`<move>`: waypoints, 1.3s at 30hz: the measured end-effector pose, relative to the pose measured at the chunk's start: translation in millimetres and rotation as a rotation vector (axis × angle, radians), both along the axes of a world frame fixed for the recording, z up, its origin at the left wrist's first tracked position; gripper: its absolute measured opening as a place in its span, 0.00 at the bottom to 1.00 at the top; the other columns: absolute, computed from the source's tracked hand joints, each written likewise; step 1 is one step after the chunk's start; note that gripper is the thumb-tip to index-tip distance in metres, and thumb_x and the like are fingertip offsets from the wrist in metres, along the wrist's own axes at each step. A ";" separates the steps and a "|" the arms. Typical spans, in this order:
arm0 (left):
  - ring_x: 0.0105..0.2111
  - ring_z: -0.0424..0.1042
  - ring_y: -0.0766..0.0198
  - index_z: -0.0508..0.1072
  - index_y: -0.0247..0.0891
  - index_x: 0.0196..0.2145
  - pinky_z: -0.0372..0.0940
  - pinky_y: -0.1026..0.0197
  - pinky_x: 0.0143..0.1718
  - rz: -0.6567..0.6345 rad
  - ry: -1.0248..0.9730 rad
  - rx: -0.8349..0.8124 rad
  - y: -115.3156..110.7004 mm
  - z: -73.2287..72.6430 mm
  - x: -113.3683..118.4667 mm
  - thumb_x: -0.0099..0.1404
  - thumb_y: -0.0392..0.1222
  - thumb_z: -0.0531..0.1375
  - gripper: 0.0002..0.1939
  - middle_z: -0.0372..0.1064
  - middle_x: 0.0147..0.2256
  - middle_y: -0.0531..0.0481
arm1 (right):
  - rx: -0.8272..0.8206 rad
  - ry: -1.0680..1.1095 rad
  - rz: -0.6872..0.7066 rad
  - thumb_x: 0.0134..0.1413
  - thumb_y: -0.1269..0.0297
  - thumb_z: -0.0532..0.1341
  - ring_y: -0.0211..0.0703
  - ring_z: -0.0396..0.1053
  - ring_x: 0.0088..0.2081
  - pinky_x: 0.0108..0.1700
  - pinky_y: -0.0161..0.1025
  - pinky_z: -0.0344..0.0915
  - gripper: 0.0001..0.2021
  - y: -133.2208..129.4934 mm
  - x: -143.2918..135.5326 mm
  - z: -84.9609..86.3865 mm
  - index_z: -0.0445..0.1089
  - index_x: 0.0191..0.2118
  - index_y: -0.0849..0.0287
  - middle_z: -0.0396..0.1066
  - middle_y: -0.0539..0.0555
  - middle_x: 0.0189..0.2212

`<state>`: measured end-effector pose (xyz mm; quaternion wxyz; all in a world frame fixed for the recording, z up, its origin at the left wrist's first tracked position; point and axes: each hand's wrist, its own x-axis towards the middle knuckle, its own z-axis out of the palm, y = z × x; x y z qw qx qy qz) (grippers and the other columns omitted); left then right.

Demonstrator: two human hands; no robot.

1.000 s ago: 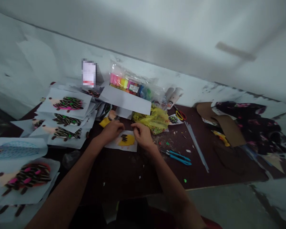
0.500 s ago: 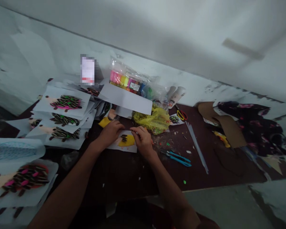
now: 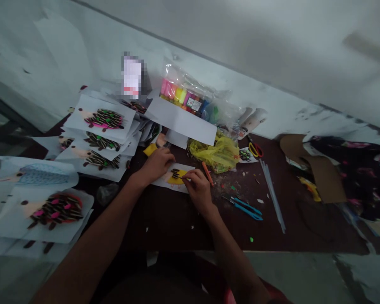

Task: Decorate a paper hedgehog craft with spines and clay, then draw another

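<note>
A small white sheet lies before me, bearing a yellow modelling-clay shape with a few dark striped seeds on it, likely sunflower seeds. My right hand pinches a thin dark sunflower seed over the right part of the yellow clay. At the sheet's upper left, my left hand rests with loosely bent fingers; no object shows in them. An orange stick-like piece lies just right of my right hand. A yellow lump sits behind my left hand.
Hedgehog pictures are stacked at left. Behind are a yellow plastic bag and a clear pack of coloured clay. To the right lie blue snips, scissors, clear sticks and cardboard.
My right hand has lowered from the sheet's top edge onto the yellow clay, bringing a seed with it. My left hand stays by the sheet. The whole view has shifted.
</note>
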<state>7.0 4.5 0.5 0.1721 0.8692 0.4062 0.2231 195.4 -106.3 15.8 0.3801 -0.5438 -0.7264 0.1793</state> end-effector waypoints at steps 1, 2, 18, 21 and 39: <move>0.42 0.71 0.54 0.80 0.36 0.35 0.66 0.52 0.48 -0.009 0.008 -0.007 0.6 0.2 -0.3 0.64 0.29 0.57 0.11 0.74 0.36 0.44 | 0.007 -0.013 -0.001 0.66 0.65 0.60 0.42 0.71 0.39 0.42 0.37 0.69 0.08 -1.2 -1.3 -1.0 0.78 0.38 0.56 0.73 0.55 0.37; 0.41 0.71 0.55 0.80 0.36 0.35 0.66 0.52 0.48 -0.016 0.015 -0.012 1.0 0.4 -0.6 0.64 0.29 0.57 0.11 0.75 0.36 0.44 | 0.010 -0.032 -0.003 0.66 0.65 0.59 0.42 0.72 0.39 0.42 0.37 0.68 0.09 -2.3 -2.8 -2.1 0.78 0.38 0.56 0.72 0.55 0.36; 0.41 0.73 0.55 0.81 0.38 0.37 0.65 0.52 0.48 -0.048 -0.007 -0.041 2.9 -0.8 -4.1 0.63 0.29 0.58 0.12 0.78 0.38 0.45 | -0.026 -0.420 -0.022 0.68 0.68 0.55 0.42 0.71 0.40 0.40 0.34 0.63 0.12 0.4 -19.2 -11.1 0.78 0.42 0.53 0.75 0.54 0.37; 0.41 0.73 0.55 0.81 0.38 0.37 0.65 0.52 0.48 -0.043 0.001 -0.041 2.5 -0.5 -3.6 0.63 0.29 0.58 0.12 0.77 0.38 0.45 | -0.025 -0.451 -0.029 0.68 0.68 0.56 0.42 0.71 0.40 0.40 0.34 0.63 0.12 1.7 -19.9 -12.0 0.78 0.42 0.53 0.74 0.54 0.37; 0.41 0.72 0.56 0.81 0.37 0.37 0.65 0.54 0.46 -0.061 0.010 -0.035 2.5 1.0 -3.5 0.63 0.29 0.57 0.13 0.77 0.38 0.45 | -0.075 -0.535 -0.040 0.66 0.70 0.56 0.44 0.67 0.40 0.38 0.35 0.60 0.11 -0.6 -26.3 -8.4 0.76 0.40 0.53 0.72 0.55 0.36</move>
